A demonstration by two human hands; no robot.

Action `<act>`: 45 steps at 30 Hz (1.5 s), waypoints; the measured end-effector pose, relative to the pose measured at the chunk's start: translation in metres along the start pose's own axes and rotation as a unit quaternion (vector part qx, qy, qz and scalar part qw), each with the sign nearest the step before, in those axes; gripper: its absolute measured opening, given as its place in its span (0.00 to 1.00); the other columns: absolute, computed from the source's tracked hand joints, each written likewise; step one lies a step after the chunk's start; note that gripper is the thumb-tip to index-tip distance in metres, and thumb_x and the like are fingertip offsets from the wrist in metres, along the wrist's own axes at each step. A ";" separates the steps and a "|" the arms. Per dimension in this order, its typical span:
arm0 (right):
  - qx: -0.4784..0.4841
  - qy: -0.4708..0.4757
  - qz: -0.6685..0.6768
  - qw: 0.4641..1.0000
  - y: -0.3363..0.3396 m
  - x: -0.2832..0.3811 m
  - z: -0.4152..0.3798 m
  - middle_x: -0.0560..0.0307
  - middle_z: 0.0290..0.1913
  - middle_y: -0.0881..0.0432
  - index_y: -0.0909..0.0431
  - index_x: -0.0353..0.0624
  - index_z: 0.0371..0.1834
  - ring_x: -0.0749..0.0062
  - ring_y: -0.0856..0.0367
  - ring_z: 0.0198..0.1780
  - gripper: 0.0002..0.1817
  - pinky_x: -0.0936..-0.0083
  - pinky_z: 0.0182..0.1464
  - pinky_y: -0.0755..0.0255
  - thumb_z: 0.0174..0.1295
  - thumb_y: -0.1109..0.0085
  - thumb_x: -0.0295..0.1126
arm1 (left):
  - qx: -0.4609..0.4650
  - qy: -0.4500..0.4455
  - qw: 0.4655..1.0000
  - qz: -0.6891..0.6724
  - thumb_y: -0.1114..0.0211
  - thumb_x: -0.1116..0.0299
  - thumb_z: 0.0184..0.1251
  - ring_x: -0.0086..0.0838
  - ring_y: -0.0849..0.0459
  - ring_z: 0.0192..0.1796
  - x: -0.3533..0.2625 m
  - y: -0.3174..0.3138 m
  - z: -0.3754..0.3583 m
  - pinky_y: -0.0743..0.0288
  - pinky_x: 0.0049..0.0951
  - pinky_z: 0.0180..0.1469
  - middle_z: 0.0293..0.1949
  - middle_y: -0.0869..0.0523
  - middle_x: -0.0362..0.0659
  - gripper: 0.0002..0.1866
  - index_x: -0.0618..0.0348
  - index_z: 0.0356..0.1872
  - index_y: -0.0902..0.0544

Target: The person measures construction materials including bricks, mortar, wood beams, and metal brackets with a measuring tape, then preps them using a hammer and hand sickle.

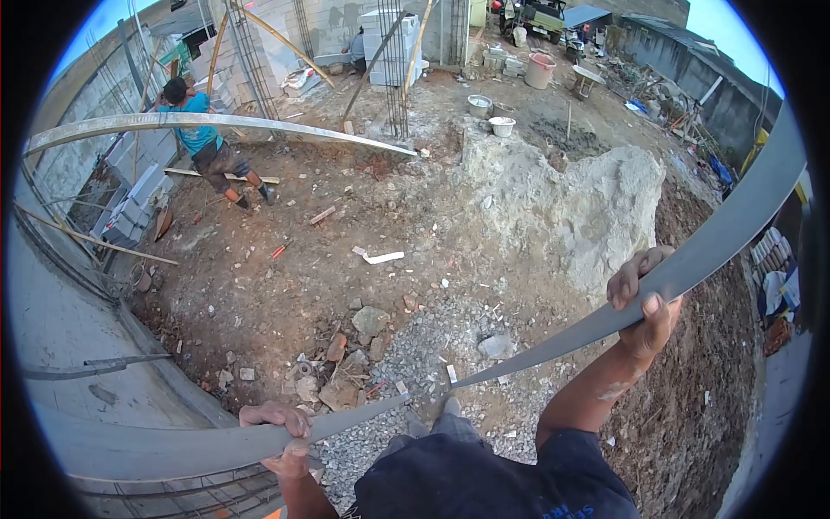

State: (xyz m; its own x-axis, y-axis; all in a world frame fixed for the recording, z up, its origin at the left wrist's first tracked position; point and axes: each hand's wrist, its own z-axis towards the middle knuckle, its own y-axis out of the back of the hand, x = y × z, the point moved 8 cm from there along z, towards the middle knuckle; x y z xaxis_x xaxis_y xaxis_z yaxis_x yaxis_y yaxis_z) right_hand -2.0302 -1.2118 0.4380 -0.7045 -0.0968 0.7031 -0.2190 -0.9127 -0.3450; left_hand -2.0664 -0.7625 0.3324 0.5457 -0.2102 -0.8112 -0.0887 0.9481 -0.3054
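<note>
My left hand (284, 437) is wrapped round a long grey board (173, 445) at the lower left, whose narrow end points down toward my feet. On the right, my right hand (644, 303) grips a second long grey board (588, 333), with fingers over the top edge and thumb below. This board rises to the upper right edge of the view. The lower ends of both boards lie close to each other above my feet (451, 415), over grey gravel (432, 346).
A person (192, 130) in a blue shirt stands at the upper left, behind a long pale beam (259, 124). Stones (370, 321) lie ahead of me. A sand pile (588, 212) rises at the right. Buckets (501, 126) and rebar columns (395, 78) stand farther back.
</note>
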 end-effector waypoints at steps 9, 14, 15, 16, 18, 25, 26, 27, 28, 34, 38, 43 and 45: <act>0.008 0.006 -0.030 0.999 -0.009 0.002 0.001 0.56 0.22 0.35 0.39 0.36 0.38 0.79 0.35 0.19 0.26 0.84 0.21 0.36 0.44 0.37 0.41 | -0.009 0.009 1.000 0.023 0.24 0.59 0.43 0.21 0.29 0.24 0.001 0.002 -0.001 0.30 0.20 0.27 0.24 0.30 0.38 0.29 0.56 0.38 0.36; -0.014 -0.010 -0.004 1.000 -0.002 -0.001 0.000 0.52 0.23 0.32 0.37 0.31 0.37 0.74 0.32 0.19 0.27 0.78 0.23 0.33 0.38 0.36 0.36 | -0.009 0.010 1.000 0.027 0.24 0.58 0.44 0.21 0.29 0.23 0.000 0.002 -0.002 0.30 0.21 0.27 0.24 0.30 0.38 0.29 0.57 0.38 0.36; -0.011 -0.011 -0.003 1.000 -0.002 -0.002 0.000 0.52 0.23 0.32 0.37 0.31 0.37 0.74 0.32 0.19 0.27 0.78 0.22 0.33 0.38 0.36 0.36 | -0.008 0.010 1.000 0.026 0.24 0.58 0.44 0.21 0.29 0.23 0.000 0.002 -0.002 0.30 0.21 0.27 0.24 0.30 0.38 0.29 0.57 0.38 0.36; -0.009 -0.011 -0.002 1.000 -0.003 -0.002 0.000 0.52 0.23 0.32 0.37 0.31 0.37 0.74 0.32 0.19 0.27 0.78 0.22 0.33 0.38 0.36 0.36 | -0.008 0.007 1.000 0.027 0.24 0.58 0.44 0.21 0.29 0.23 0.000 0.002 -0.002 0.30 0.21 0.27 0.24 0.30 0.38 0.29 0.57 0.38 0.36; -0.008 -0.008 -0.002 1.000 -0.002 -0.002 0.000 0.52 0.23 0.32 0.37 0.31 0.37 0.74 0.32 0.18 0.27 0.78 0.22 0.33 0.38 0.36 0.36 | -0.008 0.004 1.000 0.026 0.24 0.58 0.43 0.21 0.29 0.23 0.000 0.002 -0.001 0.31 0.21 0.27 0.24 0.30 0.38 0.29 0.56 0.38 0.36; -0.001 -0.005 -0.006 1.000 -0.004 -0.001 0.000 0.52 0.22 0.31 0.36 0.31 0.37 0.74 0.32 0.18 0.27 0.78 0.22 0.33 0.39 0.36 0.37 | -0.014 0.018 1.000 0.005 0.23 0.61 0.42 0.23 0.27 0.24 -0.001 0.001 -0.001 0.27 0.25 0.30 0.24 0.28 0.39 0.29 0.56 0.37 0.36; -0.002 -0.004 -0.007 1.000 -0.004 0.000 0.000 0.52 0.22 0.31 0.36 0.31 0.37 0.74 0.32 0.18 0.27 0.78 0.22 0.33 0.39 0.36 0.37 | -0.013 0.019 1.000 0.005 0.23 0.61 0.42 0.23 0.27 0.24 -0.001 0.001 -0.001 0.28 0.25 0.30 0.24 0.28 0.39 0.29 0.56 0.37 0.36; 0.001 -0.005 -0.006 1.000 -0.004 0.000 -0.001 0.52 0.22 0.31 0.36 0.31 0.37 0.74 0.32 0.18 0.26 0.79 0.22 0.33 0.39 0.36 0.37 | -0.011 0.019 1.000 0.004 0.23 0.61 0.42 0.23 0.27 0.24 0.000 0.000 -0.001 0.28 0.25 0.30 0.24 0.28 0.39 0.29 0.56 0.37 0.36; 0.004 -0.005 -0.006 1.000 -0.005 0.000 -0.001 0.52 0.22 0.31 0.36 0.31 0.37 0.74 0.32 0.18 0.26 0.79 0.22 0.33 0.39 0.36 0.36 | -0.012 0.019 1.000 0.018 0.23 0.59 0.42 0.22 0.28 0.24 0.000 0.000 -0.001 0.29 0.22 0.29 0.24 0.29 0.38 0.29 0.56 0.37 0.36; 0.008 -0.008 0.006 1.000 -0.007 0.001 -0.002 0.52 0.22 0.31 0.36 0.32 0.37 0.73 0.32 0.19 0.26 0.78 0.23 0.33 0.39 0.36 0.36 | -0.007 0.019 1.000 0.021 0.23 0.59 0.42 0.22 0.28 0.24 0.000 -0.001 0.000 0.29 0.23 0.29 0.24 0.29 0.38 0.30 0.56 0.37 0.36; 0.005 -0.009 0.009 1.000 -0.007 0.000 -0.002 0.52 0.22 0.30 0.35 0.33 0.37 0.73 0.32 0.19 0.26 0.78 0.23 0.33 0.39 0.35 0.36 | -0.003 0.024 0.999 0.029 0.24 0.57 0.42 0.22 0.29 0.23 0.002 -0.001 0.001 0.29 0.21 0.28 0.24 0.30 0.38 0.30 0.56 0.38 0.36; 0.000 -0.020 0.018 1.000 -0.006 -0.002 -0.005 0.51 0.22 0.30 0.33 0.31 0.36 0.73 0.31 0.20 0.25 0.78 0.23 0.33 0.39 0.34 0.36 | 0.006 0.026 0.999 0.023 0.24 0.58 0.43 0.22 0.29 0.23 0.005 0.006 -0.001 0.30 0.21 0.27 0.25 0.30 0.38 0.30 0.56 0.38 0.36; -0.004 -0.010 0.015 1.000 -0.008 0.001 -0.004 0.51 0.22 0.30 0.33 0.31 0.36 0.73 0.31 0.20 0.25 0.77 0.23 0.33 0.39 0.34 0.36 | 0.012 0.026 0.999 0.019 0.24 0.58 0.43 0.22 0.29 0.23 0.008 0.005 0.000 0.30 0.21 0.27 0.25 0.30 0.38 0.30 0.56 0.38 0.36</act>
State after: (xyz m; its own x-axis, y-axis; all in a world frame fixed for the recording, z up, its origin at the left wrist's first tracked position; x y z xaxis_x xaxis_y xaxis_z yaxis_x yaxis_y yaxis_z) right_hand -2.0315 -1.2031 0.4391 -0.6970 -0.1328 0.7046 -0.2032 -0.9058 -0.3717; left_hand -2.0625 -0.7597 0.3241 0.4981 -0.1865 -0.8469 -0.0874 0.9608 -0.2630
